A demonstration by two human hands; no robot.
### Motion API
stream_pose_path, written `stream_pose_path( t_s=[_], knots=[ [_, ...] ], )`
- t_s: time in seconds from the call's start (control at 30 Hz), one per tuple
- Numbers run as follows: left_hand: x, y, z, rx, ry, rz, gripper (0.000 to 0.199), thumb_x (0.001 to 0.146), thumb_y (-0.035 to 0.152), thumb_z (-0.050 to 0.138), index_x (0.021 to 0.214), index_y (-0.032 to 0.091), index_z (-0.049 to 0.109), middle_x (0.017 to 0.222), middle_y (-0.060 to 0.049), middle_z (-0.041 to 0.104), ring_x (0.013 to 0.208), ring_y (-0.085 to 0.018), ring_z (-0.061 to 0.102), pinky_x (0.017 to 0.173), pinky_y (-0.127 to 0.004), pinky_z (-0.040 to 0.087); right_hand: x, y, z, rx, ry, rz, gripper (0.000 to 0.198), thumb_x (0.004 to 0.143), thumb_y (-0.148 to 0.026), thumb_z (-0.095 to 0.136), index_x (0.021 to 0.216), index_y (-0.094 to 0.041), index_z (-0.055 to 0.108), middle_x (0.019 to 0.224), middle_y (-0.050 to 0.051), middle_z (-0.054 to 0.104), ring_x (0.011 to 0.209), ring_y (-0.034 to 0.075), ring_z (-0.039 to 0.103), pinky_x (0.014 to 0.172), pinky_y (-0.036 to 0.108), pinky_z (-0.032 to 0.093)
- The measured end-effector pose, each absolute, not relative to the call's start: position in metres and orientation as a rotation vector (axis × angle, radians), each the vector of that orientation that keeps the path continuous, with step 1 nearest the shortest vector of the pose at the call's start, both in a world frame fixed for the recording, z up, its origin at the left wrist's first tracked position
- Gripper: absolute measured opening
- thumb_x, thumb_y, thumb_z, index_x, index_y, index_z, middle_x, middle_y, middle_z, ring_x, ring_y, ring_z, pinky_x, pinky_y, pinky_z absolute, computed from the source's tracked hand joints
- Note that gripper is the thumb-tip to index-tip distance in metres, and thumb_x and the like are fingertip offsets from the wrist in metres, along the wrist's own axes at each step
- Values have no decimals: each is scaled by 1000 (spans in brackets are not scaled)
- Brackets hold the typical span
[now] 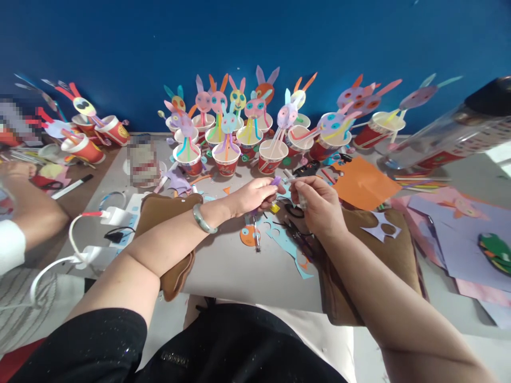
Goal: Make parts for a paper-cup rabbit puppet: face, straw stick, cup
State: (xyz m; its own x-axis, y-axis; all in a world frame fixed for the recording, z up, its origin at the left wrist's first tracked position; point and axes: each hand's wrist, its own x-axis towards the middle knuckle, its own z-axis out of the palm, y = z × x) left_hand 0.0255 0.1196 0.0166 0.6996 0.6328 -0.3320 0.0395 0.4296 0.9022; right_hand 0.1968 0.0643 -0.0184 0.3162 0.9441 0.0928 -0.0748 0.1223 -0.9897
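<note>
My left hand (258, 197), with a bangle on its wrist, is closed with a small purple piece (276, 181), seemingly paper, between thumb and fingers. Close beside it, my right hand (319, 205) is pinched around something small and whitish that I cannot make out. Below the hands lie an orange paper disc (248, 235) with an eye on it, a pen (257, 242) and light-blue paper offcuts (288, 246). Dark-handled scissors (297, 234) lie partly hidden by my right hand. Behind stand paper cups (226, 159) holding paper rabbit-like figures with coloured strips.
Orange paper (361, 183) and a brown cushion-like pad (383, 260) lie on the right, near a clear bottle (451, 138). Another brown pad (171, 213) and a power strip (130, 223) with white cables are on the left. Another person's arm (32, 202) reaches in at far left.
</note>
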Motion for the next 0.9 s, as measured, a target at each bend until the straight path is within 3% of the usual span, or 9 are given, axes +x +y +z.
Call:
stream_pose_path(
  t_s=[0.3,0.5,0.77,0.9],
  knots=[
    [25,123,10,1142,684,383,19,104,20,52,108,9,68,66,1,66,45,-3,50,42,-16,33,197,66,-21,-1227,-876,869,17,76,-37,79,78,-23,71,70,-2,66,57,11,51,57,27,40],
    [25,121,13,1117,707,352,21,105,19,49,108,8,67,65,-1,70,39,-2,46,38,-15,25,200,66,-25,-1262,-940,775,13,80,-34,73,80,-22,72,70,-1,66,57,11,52,58,28,43],
    [27,109,15,1130,701,283,18,102,18,54,89,10,64,66,-2,71,39,-2,42,39,-16,25,202,53,-15,-1394,-1528,-69,11,93,-26,63,90,-23,73,86,6,71,79,21,65,72,37,52],
    [28,105,18,1187,684,280,24,101,19,55,80,11,62,64,-1,69,41,-2,42,41,-16,28,203,52,-17,-1319,-1711,-313,9,94,-21,63,95,-23,71,92,8,72,85,23,67,80,39,54]
  ],
)
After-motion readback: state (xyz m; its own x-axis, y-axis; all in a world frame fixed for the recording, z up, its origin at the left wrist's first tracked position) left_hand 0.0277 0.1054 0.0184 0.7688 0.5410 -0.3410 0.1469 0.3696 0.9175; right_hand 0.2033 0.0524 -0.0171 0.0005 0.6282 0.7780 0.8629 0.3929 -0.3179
